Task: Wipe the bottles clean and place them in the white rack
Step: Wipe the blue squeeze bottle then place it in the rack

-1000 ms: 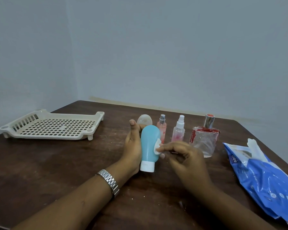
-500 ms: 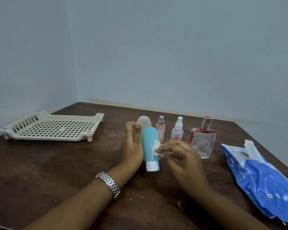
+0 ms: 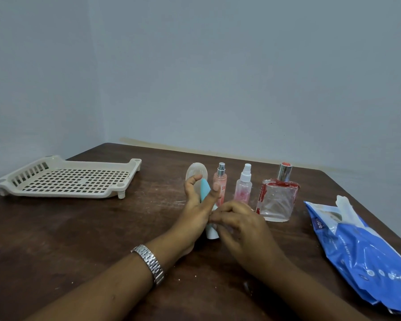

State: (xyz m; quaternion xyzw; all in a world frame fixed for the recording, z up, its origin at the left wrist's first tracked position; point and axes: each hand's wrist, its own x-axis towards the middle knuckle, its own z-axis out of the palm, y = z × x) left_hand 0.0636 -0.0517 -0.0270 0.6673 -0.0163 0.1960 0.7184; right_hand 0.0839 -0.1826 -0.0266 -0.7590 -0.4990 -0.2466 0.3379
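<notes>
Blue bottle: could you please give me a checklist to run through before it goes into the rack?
1. Left hand grips the blue bottle: ok.
2. Right hand holds something to wipe with: cannot tell, its curled fingers hide it.
3. Blue bottle wiped clean all round: cannot tell.
4. Cap on: ok.
5. Rack has room: ok, no bottles in it.
</notes>
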